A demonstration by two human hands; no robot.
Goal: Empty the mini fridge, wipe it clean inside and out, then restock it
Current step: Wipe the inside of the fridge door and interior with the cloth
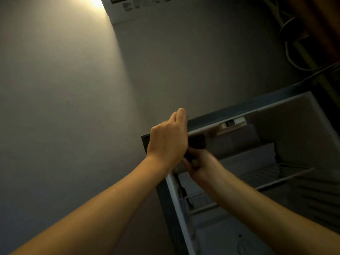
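The mini fridge (239, 105) stands open at the lower right, tilted in my view, with a dim white interior. My left hand (168, 138) grips the fridge's top left front corner, fingers curled over the edge. Just below it my right hand (199, 165) reaches inside at the upper left and holds a small dark thing (196, 142); what it is cannot be made out. A wire shelf (276, 173) crosses the interior, and a small white switch housing (232, 124) sits under the top edge.
A plain grey wall (73, 89) fills the left and middle of the view, lit from the top. A white appliance with labels (132, 8) is mounted high up. Cables and a dark wooden edge (294, 43) run along the upper right.
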